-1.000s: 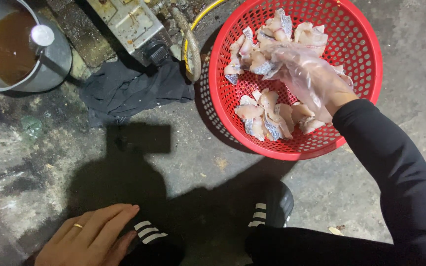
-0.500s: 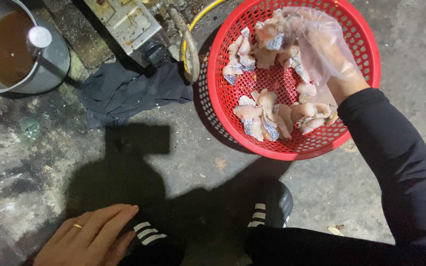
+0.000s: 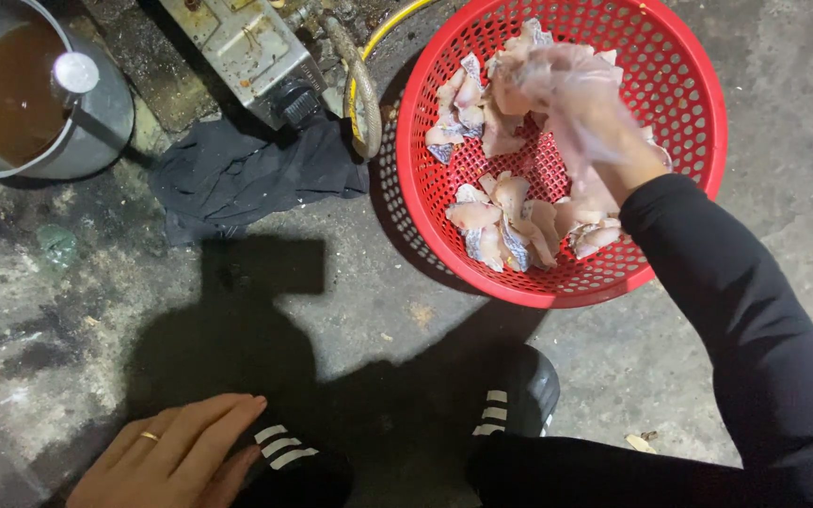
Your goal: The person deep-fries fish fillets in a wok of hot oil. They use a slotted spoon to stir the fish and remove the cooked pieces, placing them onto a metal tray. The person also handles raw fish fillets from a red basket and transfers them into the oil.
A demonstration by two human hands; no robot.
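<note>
Lying underfoot: stained concrete floor (image 3: 350, 301), wet-looking and patchy. Standing at far left: grey metal pot (image 3: 105, 113) with brown liquid, ladle handle resting in it. Sitting beside it: burner (image 3: 247, 47) with hose, black cloth (image 3: 247, 169) bunched in front.

Resting on floor at upper right: round red basket (image 3: 689, 160), perforated, tilted slightly toward camera. Lying inside: raw fish pieces (image 3: 505, 221) in two loose heaps, one near the far rim, one near the near rim.

Reaching into basket from the right: right hand (image 3: 581, 118), black sleeve, thin clear glove. Fingers curling down around several fish pieces at the far heap, blurred, so exact grip not fully readable; appearing closed on a handful. Resting low at bottom left: left hand (image 3: 176, 452), bare, ringed, fingers flat and relaxed on a knee beside a striped shoe (image 3: 284, 452), holding nothing.

Judging risk: slick pieces slipping from loose glove and landing on dirty floor; basket tipping if rim gets pushed.

Orientation: pieces lying irregular, no shared long axis; skin sides facing mixed ways.
</note>
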